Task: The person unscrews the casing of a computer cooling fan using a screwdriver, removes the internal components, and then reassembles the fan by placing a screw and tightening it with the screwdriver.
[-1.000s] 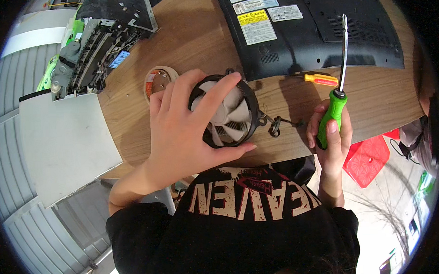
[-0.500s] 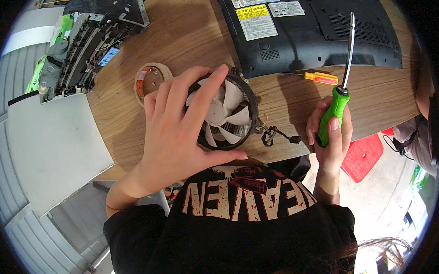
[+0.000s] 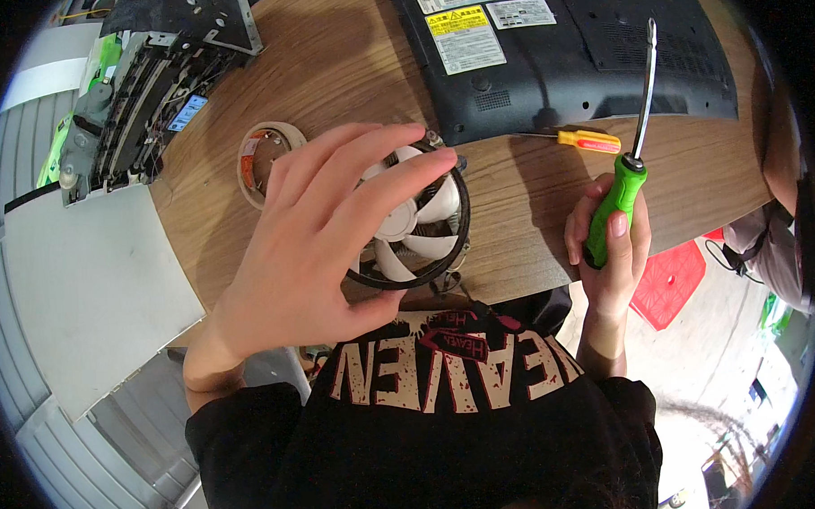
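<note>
My left hand [image 3: 312, 231] grips a round cooling fan [image 3: 420, 220] with white blades and a black frame, its fingers over the top rim and thumb at the lower edge. A black cable [image 3: 453, 284] hangs from the fan's lower right. My right hand [image 3: 609, 243] is closed round the green handle of a screwdriver [image 3: 619, 207], whose metal shaft points up. Just above it, a small yellow-handled screwdriver [image 3: 587, 140] lies beside a black laptop-like case [image 3: 554, 70] with labels. A tape roll [image 3: 250, 170] lies left of the fan, partly behind my fingers.
The wooden table [image 3: 311, 60] curves across the view. A dismantled grey-black machine part [image 3: 124, 112] sits at upper left, above a white board [image 3: 86, 293]. A red plastic stool [image 3: 669, 281] stands below the table at right. Part of another person [image 3: 777, 170] shows at the right edge.
My left hand has turned the fan clockwise, moving it slightly left and nearer me; its cable swung from the right to below. My right hand still holds the green screwdriver, nearly in place.
</note>
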